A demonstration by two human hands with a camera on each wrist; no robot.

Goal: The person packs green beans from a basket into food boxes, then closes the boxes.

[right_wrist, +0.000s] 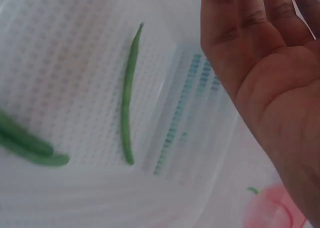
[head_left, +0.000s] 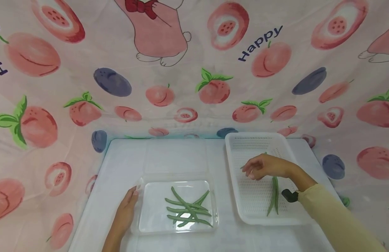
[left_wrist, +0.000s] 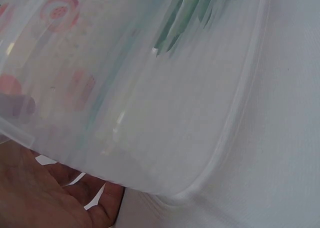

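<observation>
pink cloth point(head_left: 178, 77), printed with peaches, runs from the left edge across the top to the right edge, behind a white table point(head_left: 178, 154). at lower left, the left hand point(head_left: 126, 210) is partly closed and grips the left rim of a clear box point(head_left: 155, 203); bent fingers show at the rim in the lower left of the left wrist view. several green beans point(head_left: 188, 211) lie crossed in the box, towards its right side, at lower centre. at centre right, the right hand point(head_left: 264, 166) hangs over a white basket point(head_left: 252, 206), loosely bent, with nothing seen in its hold. two beans point(head_left: 276, 194) lie side by side in the basket, below that hand; another bean point(right_wrist: 127, 98) lies left of centre in the right wrist view. at lower right is a pale yellow sleeve point(head_left: 336, 213).
</observation>
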